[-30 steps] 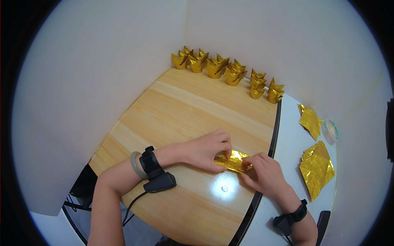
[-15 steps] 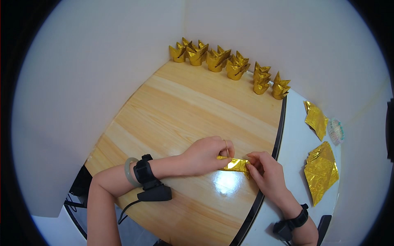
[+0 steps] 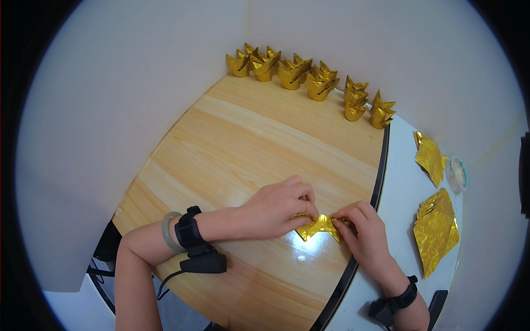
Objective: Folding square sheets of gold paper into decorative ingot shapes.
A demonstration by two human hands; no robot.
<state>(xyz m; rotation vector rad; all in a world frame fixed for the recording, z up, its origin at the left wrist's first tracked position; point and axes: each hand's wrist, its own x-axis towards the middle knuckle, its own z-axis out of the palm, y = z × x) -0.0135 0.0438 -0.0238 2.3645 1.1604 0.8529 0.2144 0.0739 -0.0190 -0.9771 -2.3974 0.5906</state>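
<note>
Pinching the foil (image 3: 321,224) by its ends in the head view, our left hand (image 3: 280,207) and right hand (image 3: 362,233) are holding it below and right of centre. We are judging it light, soft, easily creased, best held there.

You have a wood-grain table (image 3: 248,132) before you with a black edge strip (image 3: 381,171), a white surface (image 3: 398,176) along its right side bearing a small, round, clear container (image 3: 457,174) close to the pale wall (image 3: 320,27), and a slim black object (image 3: 438,308) at lower right.
</note>
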